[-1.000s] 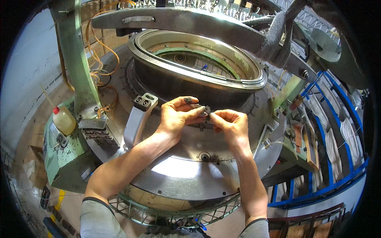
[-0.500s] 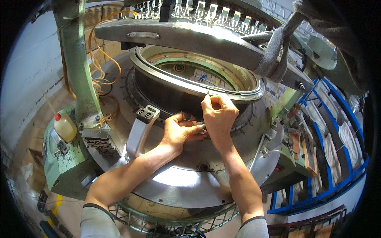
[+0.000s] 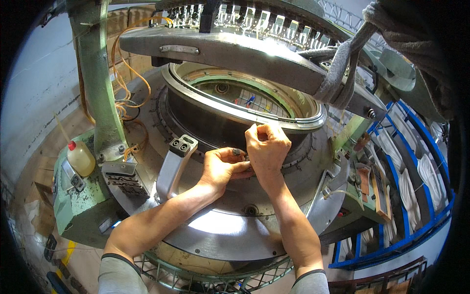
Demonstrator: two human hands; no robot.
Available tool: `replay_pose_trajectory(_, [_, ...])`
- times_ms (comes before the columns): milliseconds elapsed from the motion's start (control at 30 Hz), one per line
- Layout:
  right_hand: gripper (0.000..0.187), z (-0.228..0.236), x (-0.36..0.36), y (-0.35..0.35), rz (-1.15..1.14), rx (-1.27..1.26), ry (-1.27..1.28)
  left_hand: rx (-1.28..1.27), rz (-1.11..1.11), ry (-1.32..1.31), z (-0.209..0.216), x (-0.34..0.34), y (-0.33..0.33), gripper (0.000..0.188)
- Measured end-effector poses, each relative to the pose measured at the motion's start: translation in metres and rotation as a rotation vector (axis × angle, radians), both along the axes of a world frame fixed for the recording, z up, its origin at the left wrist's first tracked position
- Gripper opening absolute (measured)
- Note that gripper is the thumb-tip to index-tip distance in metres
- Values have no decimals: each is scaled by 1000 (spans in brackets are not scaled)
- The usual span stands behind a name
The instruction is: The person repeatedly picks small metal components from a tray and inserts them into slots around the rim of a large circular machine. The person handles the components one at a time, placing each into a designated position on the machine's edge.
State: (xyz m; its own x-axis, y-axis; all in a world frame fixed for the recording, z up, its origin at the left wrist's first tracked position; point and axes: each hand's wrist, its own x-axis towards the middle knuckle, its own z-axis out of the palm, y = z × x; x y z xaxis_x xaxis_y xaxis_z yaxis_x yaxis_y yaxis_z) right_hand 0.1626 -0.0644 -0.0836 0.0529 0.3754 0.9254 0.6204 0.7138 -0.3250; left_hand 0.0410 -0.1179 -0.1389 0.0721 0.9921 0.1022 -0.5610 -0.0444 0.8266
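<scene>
In front of me stands a large dark metal cylinder (image 3: 196,110) with a bright rim, part of what looks like a circular knitting machine. My right hand (image 3: 268,147) is raised just before the rim's near side, thumb and fingertips pinched together. What lies in that pinch, if anything, is too small to make out. Lower and to the left, my left hand (image 3: 220,169) is closed, palm partly up, around something small and dark at its fingertips. Its fingertips reach close to my right wrist, which hides part of them.
A grey curved metal beam (image 3: 235,51) crosses above the cylinder. A silver bracket (image 3: 172,169) stands left of my left hand. An oil bottle with a red cap (image 3: 81,158) sits on the green base at left. Blue racks (image 3: 416,171) holding white material line the right.
My right hand has dropped slightly from the rim; the thin piece that showed above its fingertips no longer shows. My left hand has shifted slightly down, and its fingers have changed position.
</scene>
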Motion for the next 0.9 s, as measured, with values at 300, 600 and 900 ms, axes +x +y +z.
replay_pose_trajectory(300, [16,1,0,-1,-30,7,-38,14,-45,44,2,-2,-3,23])
replay_pose_trajectory(600, [14,20,5,-5,-41,-187,-84,13,-30,17,-4,1,2,21])
replay_pose_trajectory(900, [25,34,21,0,-77,-152,-346,0,-21,6,4,1,-2,28])
